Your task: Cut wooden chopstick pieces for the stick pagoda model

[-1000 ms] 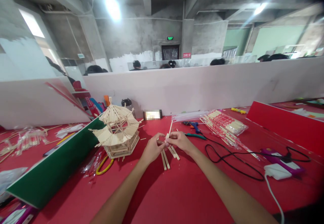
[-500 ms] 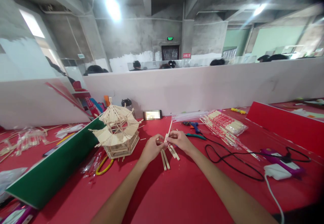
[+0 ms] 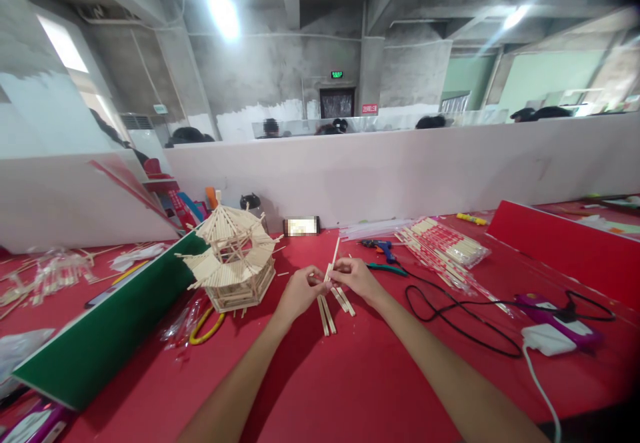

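While pinching a few pale sticks [image 3: 329, 272] between thumb and fingers of the left hand [image 3: 306, 289], gripping the same sticks with the right hand [image 3: 356, 277], likewise drawn nearly closed at the fingertips. Held low over the middle of the red table [image 3: 320, 396]; cannot tell the exact number in the grip, partly covered by the fingers. Just below, on the tabletop, at least four loose sticks [image 3: 327, 316], spread in two groups.

To the right, in clear plastic with red-printed wrappers, one large packet of sticks [image 3: 467, 246], too many to count. To the far left, beyond one green board [image 3: 110, 316], in crumpled clear plastic, another bundle of sticks [image 3: 60, 273], also uncounted. Near that board, on the hands' side, one clear wrapper [image 3: 183, 326]; cannot tell its contents. Left of the hands, upright, one stick pavilion [image 3: 233, 263] with two roof tiers. Elsewhere on the table: one blue glue gun [image 3: 385, 250], one teal-handled tool [image 3: 387, 269], one phone [image 3: 301, 227], one yellow tube [image 3: 471, 219], two purple-and-white power strips [image 3: 545, 311].
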`<state>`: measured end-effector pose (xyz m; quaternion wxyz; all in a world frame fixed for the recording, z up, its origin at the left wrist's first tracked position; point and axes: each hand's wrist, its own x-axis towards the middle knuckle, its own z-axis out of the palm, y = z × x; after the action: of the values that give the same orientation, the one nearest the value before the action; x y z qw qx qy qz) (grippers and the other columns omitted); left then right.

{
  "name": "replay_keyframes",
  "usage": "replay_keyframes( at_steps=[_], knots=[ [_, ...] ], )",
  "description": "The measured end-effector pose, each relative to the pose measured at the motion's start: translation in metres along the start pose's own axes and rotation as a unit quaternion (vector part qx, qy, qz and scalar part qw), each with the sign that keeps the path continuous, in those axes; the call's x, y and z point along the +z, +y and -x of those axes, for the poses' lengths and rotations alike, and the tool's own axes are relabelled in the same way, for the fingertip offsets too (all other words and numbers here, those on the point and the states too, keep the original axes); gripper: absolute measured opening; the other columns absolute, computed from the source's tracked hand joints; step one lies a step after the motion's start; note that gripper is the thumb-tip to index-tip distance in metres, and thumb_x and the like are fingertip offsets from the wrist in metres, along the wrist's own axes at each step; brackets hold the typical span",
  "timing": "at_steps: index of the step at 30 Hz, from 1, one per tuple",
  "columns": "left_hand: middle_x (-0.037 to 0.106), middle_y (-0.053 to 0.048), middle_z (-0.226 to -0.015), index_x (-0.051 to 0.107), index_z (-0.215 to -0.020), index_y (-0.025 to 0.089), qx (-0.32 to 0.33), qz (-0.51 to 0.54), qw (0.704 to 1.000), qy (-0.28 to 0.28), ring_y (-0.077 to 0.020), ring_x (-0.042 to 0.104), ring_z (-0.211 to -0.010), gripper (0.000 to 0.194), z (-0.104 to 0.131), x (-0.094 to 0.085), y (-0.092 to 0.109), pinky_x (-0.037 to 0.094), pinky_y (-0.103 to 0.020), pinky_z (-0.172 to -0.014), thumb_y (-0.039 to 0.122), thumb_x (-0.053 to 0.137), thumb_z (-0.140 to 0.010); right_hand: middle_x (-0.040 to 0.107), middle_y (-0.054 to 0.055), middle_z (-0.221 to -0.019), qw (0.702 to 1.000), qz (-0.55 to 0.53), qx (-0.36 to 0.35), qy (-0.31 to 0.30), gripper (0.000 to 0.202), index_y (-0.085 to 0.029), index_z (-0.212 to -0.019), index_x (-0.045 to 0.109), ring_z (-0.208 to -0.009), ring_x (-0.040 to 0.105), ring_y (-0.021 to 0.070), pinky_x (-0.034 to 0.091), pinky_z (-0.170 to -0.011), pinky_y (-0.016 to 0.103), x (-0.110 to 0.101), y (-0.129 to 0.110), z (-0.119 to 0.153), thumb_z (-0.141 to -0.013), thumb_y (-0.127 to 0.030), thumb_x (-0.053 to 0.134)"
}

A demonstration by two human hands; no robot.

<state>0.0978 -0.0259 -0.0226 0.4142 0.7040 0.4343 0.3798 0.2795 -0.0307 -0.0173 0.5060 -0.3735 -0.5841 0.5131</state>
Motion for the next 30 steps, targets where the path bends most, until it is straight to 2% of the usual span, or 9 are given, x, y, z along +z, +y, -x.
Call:
replay_keyframes(
  at_steps=[5, 10, 15, 20, 30],
  knots=[
    [0.068, -0.003, -0.064, 0.059, -0.073, 0.015, -0.003, 0.027, 0.999, -0.017, -0.0165, 0.064, -0.061, 0.031, 0.0, 0.0, 0.004, 0.045, -0.024, -0.059, 0.042, 0.075, -0.067, 0.067, 0.002, -0.068, 1.0, -0.009, 0.01, -0.004, 0.036, -0.015, -0.073, 0.066, -0.064, 0.064, 0.0159, 0.053, -0.065, 0.029, 0.0, 0.001, -0.001, -0.064, -0.047, 0.078],
    [0.064, -0.001, -0.059, 0.06, -0.075, 0.014, -0.006, 0.06, 0.997, -0.039, -0.0124, 0.058, -0.053, 0.036, 0.001, -0.001, 0.01, 0.042, -0.023, -0.054, 0.048, 0.07, -0.073, 0.067, 0.002, -0.068, 1.0, -0.012, 0.017, 0.003, 0.036, -0.014, -0.073, 0.066, -0.061, 0.062, 0.0145, 0.053, -0.065, 0.029, -0.002, 0.003, -0.002, -0.064, -0.047, 0.078],
    [0.063, -0.001, -0.062, 0.061, -0.077, 0.014, -0.028, 0.087, 0.995, -0.046, -0.0124, 0.058, -0.055, 0.038, 0.001, 0.0, 0.01, 0.047, -0.024, -0.057, 0.051, 0.07, -0.073, 0.067, 0.002, -0.068, 1.0, -0.017, 0.012, 0.003, 0.038, -0.014, -0.075, 0.067, -0.062, 0.063, 0.0152, 0.053, -0.066, 0.03, -0.004, 0.006, -0.002, -0.064, -0.049, 0.077],
    [0.059, 0.002, -0.061, 0.061, -0.075, 0.014, 0.008, 0.077, 0.997, -0.031, -0.0098, 0.053, -0.053, 0.033, 0.0, 0.0, 0.006, 0.044, -0.022, -0.055, 0.046, 0.068, -0.075, 0.067, 0.002, -0.068, 1.0, -0.021, 0.018, 0.004, 0.037, -0.015, -0.074, 0.067, -0.062, 0.064, 0.0158, 0.053, -0.066, 0.031, -0.003, 0.003, -0.002, -0.064, -0.048, 0.078],
    [0.064, -0.003, -0.072, 0.065, -0.086, 0.013, 0.016, 0.061, 0.998, 0.016, -0.0132, 0.058, -0.064, 0.027, -0.003, -0.003, 0.008, 0.048, -0.025, -0.061, 0.038, 0.066, -0.077, 0.066, 0.002, -0.07, 0.999, -0.021, 0.027, -0.008, 0.036, -0.014, -0.076, 0.067, -0.062, 0.063, 0.0144, 0.053, -0.064, 0.028, -0.002, 0.001, 0.0, -0.064, -0.047, 0.078]
  ],
)
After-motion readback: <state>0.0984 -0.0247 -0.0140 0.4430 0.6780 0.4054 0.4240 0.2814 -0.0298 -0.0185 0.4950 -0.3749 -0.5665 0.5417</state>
